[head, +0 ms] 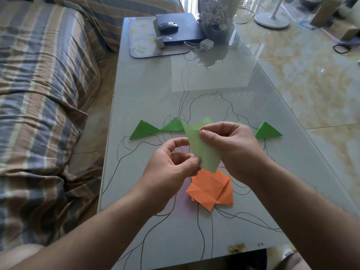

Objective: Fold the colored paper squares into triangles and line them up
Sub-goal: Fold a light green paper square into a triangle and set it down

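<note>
A glossy glass table [224, 90] with a drawn flower outline stands beside a striped sofa [39, 94]. Above it, the left hand [171, 164] and right hand [231, 145] pinch a pale green sheet [202, 151], matte and partly folded. Creased orange squares [211, 189] lie below; green triangles [145, 129] line up behind.

No words or numbers can be read here. The flat black box [178, 28] at the far end of the glass table [224, 84] has a tiny white mark on its front edge, too small to read.
</note>
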A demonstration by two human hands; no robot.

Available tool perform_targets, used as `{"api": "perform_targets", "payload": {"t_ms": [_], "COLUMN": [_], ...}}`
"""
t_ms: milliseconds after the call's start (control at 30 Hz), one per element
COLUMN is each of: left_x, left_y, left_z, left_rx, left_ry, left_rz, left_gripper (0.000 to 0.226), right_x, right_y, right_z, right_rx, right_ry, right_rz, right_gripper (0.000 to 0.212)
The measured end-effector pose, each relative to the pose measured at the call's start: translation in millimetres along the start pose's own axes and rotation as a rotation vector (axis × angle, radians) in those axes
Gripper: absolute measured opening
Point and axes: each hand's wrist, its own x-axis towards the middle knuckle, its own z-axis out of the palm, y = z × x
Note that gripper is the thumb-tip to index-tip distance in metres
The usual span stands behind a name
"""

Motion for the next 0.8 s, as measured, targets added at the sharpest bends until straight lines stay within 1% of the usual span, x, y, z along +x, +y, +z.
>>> {"api": "perform_targets", "payload": {"t_ms": [67, 167, 300, 400, 467, 567, 633, 700, 733, 800], "left_x": [-0.9, -1.0, 1.3, 5.8, 8.9, 12.8, 14.7, 16.0, 16.3, 15.8], "left_y": [-0.7, 0.3, 1.3, 5.3, 9.8, 17.2, 20.2, 22.7, 23.4, 26.0], "left_z": [0.8, 0.9, -1.0, -6.2, -10.8, -17.8, -22.5, -28.4, -32.0, -39.1], "left_rx": [0.009, 0.020, 0.024, 0.022, -0.012, -0.066, -0.060, 0.028, 0.114, 0.329], "left_ry": [-0.015, -0.021, -0.021, 0.036, 0.079, 0.142, 0.187, 0.236, 0.261, 0.295], "left_rz": [-0.004, -0.015, -0.012, 0.011, 0.029, 0.051, 0.063, 0.091, 0.114, 0.173], "left_gripper": [0.040, 0.034, 0.026, 0.022, 0.018, 0.019, 0.020, 0.021, 0.022, 0.025], "right_x": [0.2, -0.1, 1.8, 2.9, 2.8, 1.8, -0.5, -3.0, -3.5, -1.7], "right_y": [0.1, 2.0, 3.4, 4.0, 4.4, 7.3, 10.8, 12.9, 12.0, 7.6], "right_z": [-0.3, -0.4, -0.9, -1.2, -1.3, 0.8, 4.0, 6.9, 7.6, 4.8], "right_rx": [0.016, 0.014, 0.057, 0.148, 0.162, 0.078, 0.017, -0.035, -0.044, -0.061], "right_ry": [0.004, 0.012, 0.035, 0.048, 0.041, 0.010, -0.050, -0.117, -0.124, -0.078], "right_rz": [0.004, 0.003, 0.015, 0.055, 0.089, 0.152, 0.209, 0.260, 0.272, 0.234], "right_gripper": [0.006, 0.006, 0.015, 0.016, 0.020, 0.030, 0.037, 0.048, 0.054, 0.064]}}
